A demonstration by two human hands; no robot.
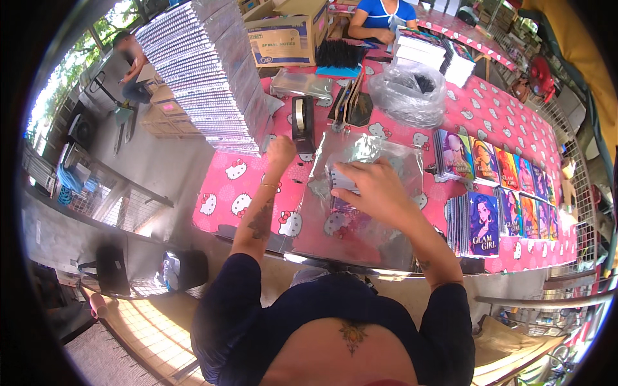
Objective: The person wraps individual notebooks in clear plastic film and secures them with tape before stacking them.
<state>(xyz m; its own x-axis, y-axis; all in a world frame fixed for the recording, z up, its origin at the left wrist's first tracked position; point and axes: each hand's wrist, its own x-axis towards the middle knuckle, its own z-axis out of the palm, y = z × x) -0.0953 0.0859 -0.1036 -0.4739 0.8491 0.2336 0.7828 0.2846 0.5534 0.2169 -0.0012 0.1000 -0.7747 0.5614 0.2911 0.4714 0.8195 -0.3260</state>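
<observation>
My right hand (380, 193) grips a small stack of spiral notebooks (343, 181) from above, thumb on the near side and fingers on the far side. The stack lies on or in clear plastic wrap (380, 241) spread at the table's near edge; which of the two, I cannot tell. My left hand (281, 152) is closed just left of a black tape dispenser (302, 128). Anything pinched in its fingers is too small to make out. A tall pile of spiral notebooks (199, 71) rises beyond the left hand.
Rows of colourful notebooks (483, 222) stand at the right on the pink patterned tablecloth (235, 186). Farther back are a bundle of clear plastic bags (409, 96), a cardboard box (286, 38) and white notebook stacks (418, 51). Another person (380, 16) sits across the table.
</observation>
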